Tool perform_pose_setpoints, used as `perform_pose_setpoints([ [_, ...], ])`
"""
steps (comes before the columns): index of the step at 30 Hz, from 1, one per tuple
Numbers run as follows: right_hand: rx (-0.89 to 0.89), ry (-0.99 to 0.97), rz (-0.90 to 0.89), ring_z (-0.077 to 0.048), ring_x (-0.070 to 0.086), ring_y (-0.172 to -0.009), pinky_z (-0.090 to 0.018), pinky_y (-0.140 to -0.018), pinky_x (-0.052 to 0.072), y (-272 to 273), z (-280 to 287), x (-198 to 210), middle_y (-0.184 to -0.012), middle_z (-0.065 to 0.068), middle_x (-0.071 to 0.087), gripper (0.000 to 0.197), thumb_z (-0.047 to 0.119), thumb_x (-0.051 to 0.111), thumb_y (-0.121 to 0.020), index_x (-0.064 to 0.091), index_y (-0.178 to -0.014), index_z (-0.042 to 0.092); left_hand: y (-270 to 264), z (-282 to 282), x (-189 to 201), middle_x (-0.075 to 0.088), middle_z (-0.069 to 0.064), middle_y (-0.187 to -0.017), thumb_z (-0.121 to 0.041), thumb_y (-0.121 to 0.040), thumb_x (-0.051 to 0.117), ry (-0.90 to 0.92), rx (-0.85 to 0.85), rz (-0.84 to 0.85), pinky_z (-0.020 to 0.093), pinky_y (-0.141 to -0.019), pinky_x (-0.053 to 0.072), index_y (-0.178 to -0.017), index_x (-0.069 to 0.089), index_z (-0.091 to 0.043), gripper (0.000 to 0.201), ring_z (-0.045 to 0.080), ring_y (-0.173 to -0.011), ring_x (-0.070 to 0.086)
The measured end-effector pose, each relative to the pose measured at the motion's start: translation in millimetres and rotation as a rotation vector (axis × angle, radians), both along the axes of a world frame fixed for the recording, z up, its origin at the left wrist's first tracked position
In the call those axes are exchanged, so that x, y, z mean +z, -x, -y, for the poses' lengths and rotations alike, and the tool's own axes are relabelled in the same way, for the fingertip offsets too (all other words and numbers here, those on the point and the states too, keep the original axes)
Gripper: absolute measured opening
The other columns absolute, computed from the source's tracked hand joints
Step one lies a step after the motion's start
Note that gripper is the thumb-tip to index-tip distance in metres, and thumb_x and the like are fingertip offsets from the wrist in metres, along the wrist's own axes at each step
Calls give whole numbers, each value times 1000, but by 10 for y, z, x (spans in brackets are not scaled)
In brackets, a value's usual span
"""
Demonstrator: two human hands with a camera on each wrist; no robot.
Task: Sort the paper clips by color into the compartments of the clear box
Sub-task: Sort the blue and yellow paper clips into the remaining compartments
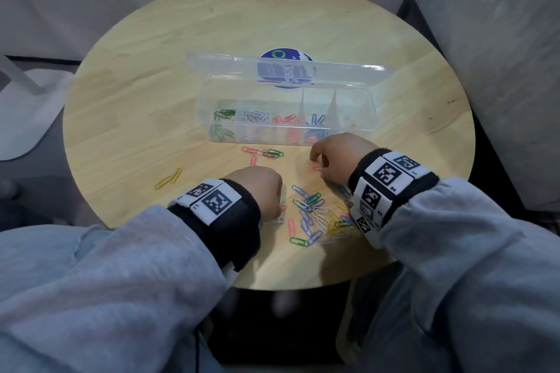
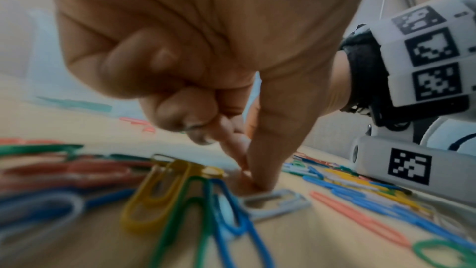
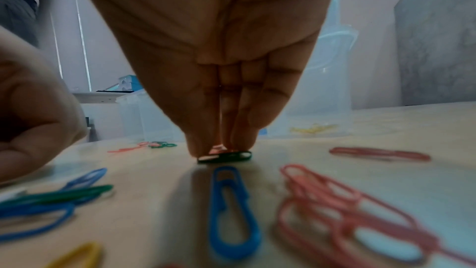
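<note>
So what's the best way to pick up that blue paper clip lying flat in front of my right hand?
The blue paper clip lies flat on the table, alone, its length running toward your right hand. Probably best to come from above and pinch across its two long sides near the middle, or tip up the rounded near end first.

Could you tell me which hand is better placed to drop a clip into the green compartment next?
Right, probably: the right hand already pinches a green clip. The left hand is on a white clip.
</note>
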State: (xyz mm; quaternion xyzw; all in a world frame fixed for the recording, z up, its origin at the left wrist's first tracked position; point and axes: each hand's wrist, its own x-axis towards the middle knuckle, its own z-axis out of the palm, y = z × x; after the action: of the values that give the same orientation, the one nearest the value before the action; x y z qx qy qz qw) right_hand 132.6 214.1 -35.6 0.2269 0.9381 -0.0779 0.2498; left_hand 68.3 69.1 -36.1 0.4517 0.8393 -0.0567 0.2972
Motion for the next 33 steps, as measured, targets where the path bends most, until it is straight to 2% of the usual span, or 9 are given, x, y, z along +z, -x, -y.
perform_pose_setpoints([
  [3,1,-8,-29,-24,56,-106,-27,-81,43,-16,1,-28,-114,-3,63,22,18,57,-88,59,-110,19,-6,7,103,63,2,-78,-18,-80,60,-92,68,92,23,-58,37,-76,60,-17,4,22,-78,57],
  [6,10,-16,-12,-24,57,-103,-26,-75,40,-18,5,-17,-109,-4,64,10,20,57,-90,60,-99,16,105,3,172,55,-3,-58,-11,-77,63,-252,244,329,22,-57,40,-59,48,-18,25,17,-58,51],
  [8,14,-15,3,-23,56,-97,-25,-73,38,-10,-1,-18,-103,-4,64,2,19,57,-90,58,-92,18,196,7,203,59,4,-60,-2,-78,63,-383,398,562,25,-61,45,-58,47,-15,29,18,-57,53],
  [10,12,-14,7,-21,52,-88,-26,-72,38,-11,-11,-30,-94,-3,60,5,17,57,-89,54,-85,19,249,11,232,60,7,-61,5,-82,58,-475,546,743,19,-51,45,-64,47,-14,28,14,-52,55],
  [14,17,-19,20,-22,51,-88,-26,-73,39,-18,-8,-40,-91,-1,55,7,20,56,-89,51,-83,18,256,0,255,53,6,-57,10,-85,38,-477,676,867,11,-38,37,-81,54,-18,32,5,-36,49],
  [17,12,4,-20,-21,50,-87,-26,-74,38,-44,1,-50,-91,1,53,9,26,56,-88,50,-87,19,202,-29,232,50,5,-60,4,-88,35,-371,612,743,15,-42,35,-73,56,-16,33,10,-43,46],
  [23,-27,42,-2,-20,53,-87,-25,-72,39,-22,62,-24,-90,-1,58,1,19,58,-87,58,-87,18,-61,-26,109,55,-2,-63,-39,-77,68,-136,179,207,25,-64,42,-74,60,-19,21,16,-60,51],
  [27,-95,52,51,-26,66,-91,-31,-78,54,-20,48,-53,-96,-6,71,17,13,62,-77,70,-91,7,-150,-32,22,66,8,-83,-38,-74,69,-74,93,95,26,-64,41,-90,68,-10,32,26,-86,64],
  [33,-81,36,88,-26,69,-85,-31,-75,56,-22,68,-53,-89,-8,74,21,12,64,-67,73,-86,8,-201,-38,-42,67,6,-86,-35,-72,71,-22,46,65,26,-62,41,-88,68,-12,28,25,-83,63],
])
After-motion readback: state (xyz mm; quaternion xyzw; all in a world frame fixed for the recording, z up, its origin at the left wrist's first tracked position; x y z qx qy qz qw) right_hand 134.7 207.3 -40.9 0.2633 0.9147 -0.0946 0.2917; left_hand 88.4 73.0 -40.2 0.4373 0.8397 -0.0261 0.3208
